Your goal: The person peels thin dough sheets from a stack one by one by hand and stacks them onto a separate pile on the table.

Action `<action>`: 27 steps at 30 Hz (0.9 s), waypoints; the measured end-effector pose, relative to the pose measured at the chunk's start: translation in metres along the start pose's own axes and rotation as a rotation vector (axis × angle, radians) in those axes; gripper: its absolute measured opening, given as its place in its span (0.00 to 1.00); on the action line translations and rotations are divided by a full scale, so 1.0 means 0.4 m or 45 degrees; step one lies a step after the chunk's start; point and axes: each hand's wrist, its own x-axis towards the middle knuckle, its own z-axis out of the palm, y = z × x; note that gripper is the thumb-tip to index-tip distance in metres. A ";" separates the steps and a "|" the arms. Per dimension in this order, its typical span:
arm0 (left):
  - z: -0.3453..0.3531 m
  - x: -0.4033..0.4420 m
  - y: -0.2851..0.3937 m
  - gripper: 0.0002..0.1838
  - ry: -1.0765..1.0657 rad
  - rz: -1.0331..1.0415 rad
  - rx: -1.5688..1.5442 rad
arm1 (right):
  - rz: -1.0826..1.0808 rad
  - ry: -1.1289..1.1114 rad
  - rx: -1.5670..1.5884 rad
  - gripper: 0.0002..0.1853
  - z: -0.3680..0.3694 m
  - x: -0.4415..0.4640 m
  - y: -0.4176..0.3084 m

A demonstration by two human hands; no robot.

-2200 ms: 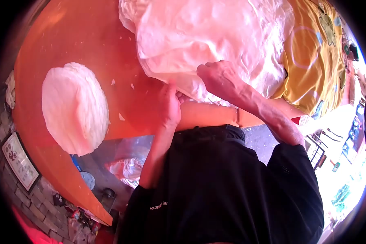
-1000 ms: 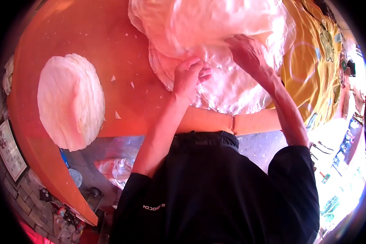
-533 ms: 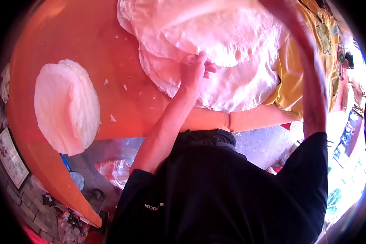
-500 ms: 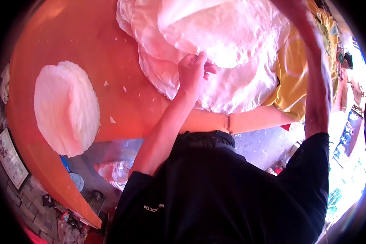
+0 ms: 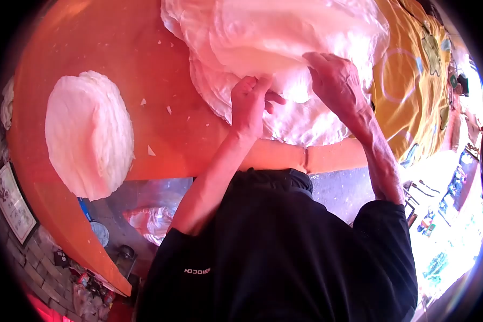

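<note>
Both hands are at the big pile of thin pale sheets [image 5: 327,121] on the orange surface [image 5: 145,48].

The left hand [image 5: 248,104] pinches the near edge of the top sheet [image 5: 252,48] between thumb and finger; the right hand [image 5: 339,86] is bent over the same sheet, its fingers bunched, though I can't tell whether they grip it. A smaller stack [image 5: 78,134] lies well apart to the left, and a yellow cloth [image 5: 408,80] at the pile's right. Below, what looks like a clear plastic bag [image 5: 155,222] lies crumpled, its contents unclear.
</note>
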 end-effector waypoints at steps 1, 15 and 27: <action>0.003 -0.007 -0.001 0.08 -0.009 -0.002 0.003 | -0.095 0.089 0.028 0.10 -0.002 -0.003 -0.012; -0.059 -0.011 0.025 0.13 -0.114 0.019 0.046 | -0.052 0.172 -0.201 0.15 -0.077 0.094 0.141; -0.130 -0.133 -0.061 0.22 0.130 -0.268 0.408 | 0.192 -0.151 0.134 0.07 -0.028 0.005 0.066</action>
